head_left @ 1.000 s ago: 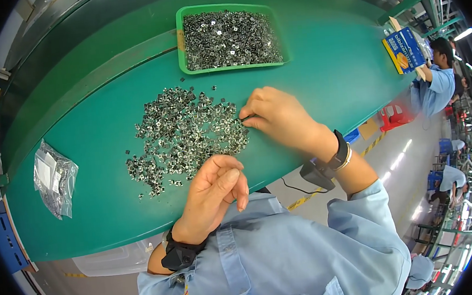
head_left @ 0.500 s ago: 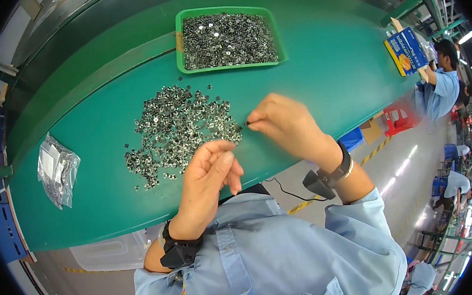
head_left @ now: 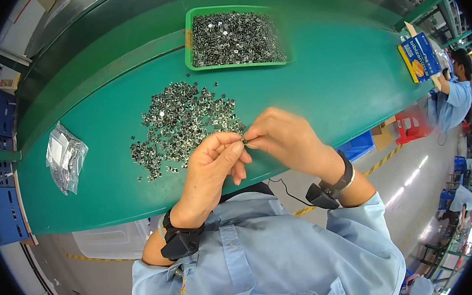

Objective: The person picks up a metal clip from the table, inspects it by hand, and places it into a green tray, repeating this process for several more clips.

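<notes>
Blue crates (head_left: 2,218) stand at the left, beside the end of the green bench (head_left: 105,180). On the left part of the bench lies 1 clear plastic bag (head_left: 66,161), with white paper and small parts showing through. Below the near edge sits 1 translucent bin (head_left: 110,241). Toward the middle, a loose pile of metal parts (head_left: 181,118) is spread on the bench. My left hand (head_left: 207,172) is at the near right side of this pile; its thumb and index finger are set narrow and touch 1 small metal part (head_left: 245,141). I cannot tell whether they clamp it. On the far side, 1 green tray (head_left: 238,66) contains many similar parts. My right hand (head_left: 288,140) pinches the small part between thumb and index finger, from the right; my 2 hands meet at it, just beyond the pile's near right edge. Farther right, 1 blue bin (head_left: 358,146) and 1 red stool (head_left: 410,125) stand below the bench. At the far right are 1 blue-and-yellow box (head_left: 422,58) and 1 co-worker (head_left: 456,97) in light blue.
</notes>
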The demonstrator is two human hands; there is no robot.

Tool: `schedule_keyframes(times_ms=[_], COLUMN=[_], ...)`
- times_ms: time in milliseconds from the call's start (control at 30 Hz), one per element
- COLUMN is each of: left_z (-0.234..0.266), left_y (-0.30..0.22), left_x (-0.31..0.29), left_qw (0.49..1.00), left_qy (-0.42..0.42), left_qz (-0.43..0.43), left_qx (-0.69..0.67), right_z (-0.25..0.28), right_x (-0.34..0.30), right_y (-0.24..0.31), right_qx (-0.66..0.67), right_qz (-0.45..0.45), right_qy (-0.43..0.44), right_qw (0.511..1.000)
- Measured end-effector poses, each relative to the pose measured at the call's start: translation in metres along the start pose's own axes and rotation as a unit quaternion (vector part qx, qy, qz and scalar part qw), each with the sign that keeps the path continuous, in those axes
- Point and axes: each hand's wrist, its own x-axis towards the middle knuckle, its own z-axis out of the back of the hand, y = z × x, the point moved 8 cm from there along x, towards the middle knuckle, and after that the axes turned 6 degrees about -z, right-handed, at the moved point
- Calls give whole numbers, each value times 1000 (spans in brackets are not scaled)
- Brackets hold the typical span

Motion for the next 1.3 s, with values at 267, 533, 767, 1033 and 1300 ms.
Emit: schedule_keyframes(times_ms=[267, 533, 767, 1033, 1300], left_z=[4, 0, -2, -1, 6], left_y=[-6, -21, -31, -34, -38], left_x=[3, 1, 1, 0, 2], left_qw=[996, 957, 916, 923, 938], left_qy=[-40, -68, -78, -100, -129], left_qz=[-51, -138, -202, -200, -208], left_qx=[63, 245, 338, 314, 247], right_z=[1, -7, -10, -23, -16], right_x=[-3, -5, -5, -11, -13], right_y=[-23, -22, -27, -43, -50], right_qx=[84, 135, 140, 262, 253], right_qz=[-79, -121, -142, -247, -231], right_qy=[-7, 1, 3, 3, -16], right_qw=[993, 983, 980, 933, 939])
